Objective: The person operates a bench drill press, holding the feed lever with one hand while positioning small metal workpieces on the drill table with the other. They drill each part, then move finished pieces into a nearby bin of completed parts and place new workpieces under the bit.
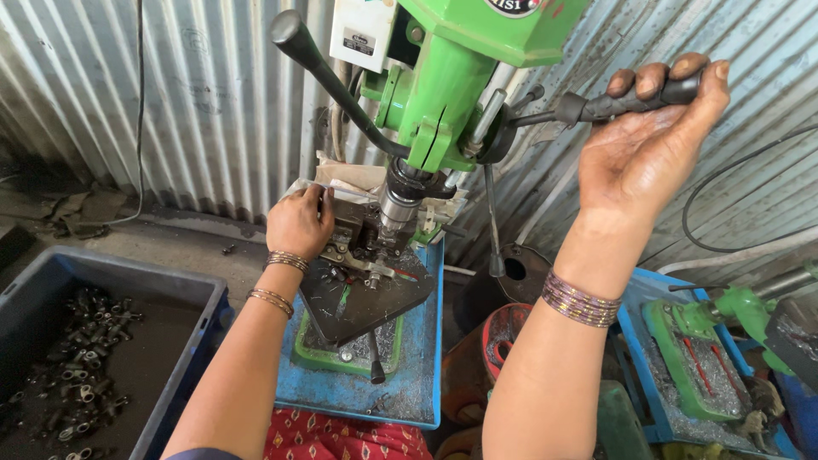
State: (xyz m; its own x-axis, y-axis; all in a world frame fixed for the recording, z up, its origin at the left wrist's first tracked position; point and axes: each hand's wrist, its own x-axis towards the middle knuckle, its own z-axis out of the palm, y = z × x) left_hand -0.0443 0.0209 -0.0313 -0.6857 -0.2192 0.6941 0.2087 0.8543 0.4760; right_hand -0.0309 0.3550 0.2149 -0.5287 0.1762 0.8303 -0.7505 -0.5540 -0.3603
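A green bench drill press (443, 81) stands in front of me against a corrugated metal wall. My right hand (652, 140) is raised and closed around the black grip of its feed lever (609, 104). My left hand (298, 223) rests on the dark metal fixture (354, 238) on the drill table (366, 294), fingers pressing at its left side beneath the silver chuck (399, 204). What the left hand grips is hidden under the fingers. Both wrists wear bangles.
A grey-blue crate (183, 341) with several small dark metal parts sits at lower left. A blue tray (422, 375) covered in metal shavings lies under the drill base. A second green machine (707, 341) on a blue tray lies at right. A black cable hangs at far right.
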